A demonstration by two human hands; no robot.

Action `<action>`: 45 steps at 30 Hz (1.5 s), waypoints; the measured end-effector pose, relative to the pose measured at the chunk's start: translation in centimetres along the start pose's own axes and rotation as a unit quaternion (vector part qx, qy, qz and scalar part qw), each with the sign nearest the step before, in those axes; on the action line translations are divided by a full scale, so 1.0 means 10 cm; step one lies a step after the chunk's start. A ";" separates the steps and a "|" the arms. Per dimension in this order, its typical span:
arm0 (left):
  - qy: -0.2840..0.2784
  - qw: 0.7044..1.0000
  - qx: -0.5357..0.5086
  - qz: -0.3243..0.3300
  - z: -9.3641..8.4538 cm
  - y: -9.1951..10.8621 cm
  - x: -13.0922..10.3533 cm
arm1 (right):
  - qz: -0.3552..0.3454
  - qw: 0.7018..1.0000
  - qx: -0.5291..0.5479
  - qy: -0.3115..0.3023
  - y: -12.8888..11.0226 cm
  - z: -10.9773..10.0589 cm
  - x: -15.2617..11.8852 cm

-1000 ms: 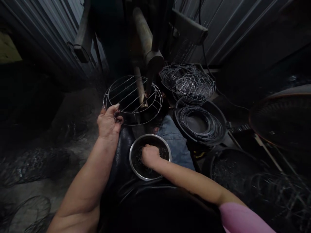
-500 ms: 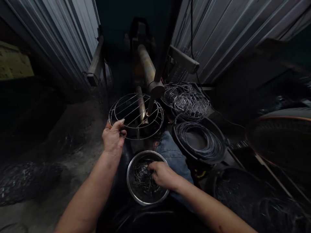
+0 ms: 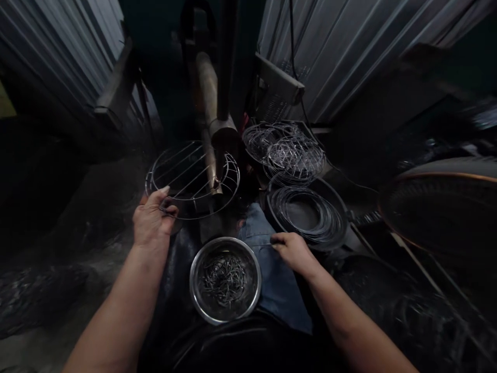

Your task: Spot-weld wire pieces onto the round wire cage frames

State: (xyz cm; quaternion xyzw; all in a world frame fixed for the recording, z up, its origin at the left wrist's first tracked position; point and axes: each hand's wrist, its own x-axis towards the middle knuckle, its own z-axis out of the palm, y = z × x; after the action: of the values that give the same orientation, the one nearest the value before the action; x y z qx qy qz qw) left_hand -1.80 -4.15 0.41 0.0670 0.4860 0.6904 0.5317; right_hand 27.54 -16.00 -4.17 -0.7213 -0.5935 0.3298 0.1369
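The right hand [image 3: 292,251] was pinching a thin, straight piece of grey wire [image 3: 261,245], near the far right side of the round, silver metal bowl [image 3: 193,282]. The left hand [image 3: 152,217] was closed on the edge of a round, silver wire rack [image 3: 191,182], beyond the bowl and to its left. Inside the bowl lay many short, grey metal wires [image 3: 225,280]. Farther to its right, a coil of grey wire [image 3: 330,220] rested in a round, black pan [image 3: 342,204].

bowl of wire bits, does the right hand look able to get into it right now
Probably yes: the right hand is just right of the bowl, no hand covers its open top, and the left hand is at the wire rack. The thin wire it pinches might hamper the right hand.
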 end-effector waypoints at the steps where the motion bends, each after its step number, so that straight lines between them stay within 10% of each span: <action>1: 0.003 1.000 0.003 0.000 0.00 0.00 0.01 | 0.009 0.999 -0.034 0.017 0.07 -0.03 -0.04; 8: -0.011 1.000 0.008 -0.007 0.03 -0.01 0.04 | -0.012 0.973 -0.221 0.064 0.08 0.03 -0.25; 16: -0.010 1.000 0.008 0.002 0.04 -0.02 0.01 | -0.126 0.930 -0.334 -0.091 -0.16 -0.02 -0.07; 24: -0.037 0.999 0.009 0.030 0.03 -0.01 -0.02 | -0.341 0.936 0.079 0.041 -1.13 -0.17 0.42; 29: -0.041 0.997 0.001 0.058 0.01 0.03 -0.03 | -0.277 0.923 0.212 0.162 -1.34 0.19 0.62; 35: -0.056 0.997 -0.012 0.053 0.02 0.01 0.03 | -0.257 0.933 0.241 0.073 -1.25 0.21 0.67; 45: -0.070 0.997 -0.012 0.037 0.05 0.04 0.09 | -0.125 0.873 0.456 0.117 -1.34 0.38 0.66</action>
State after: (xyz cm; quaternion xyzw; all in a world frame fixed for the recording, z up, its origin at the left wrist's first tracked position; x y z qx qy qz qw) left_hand -2.13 -3.09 0.56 0.1266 0.4363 0.7093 0.5390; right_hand 15.35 -7.07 -1.18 -0.5319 -0.4421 0.4568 0.5594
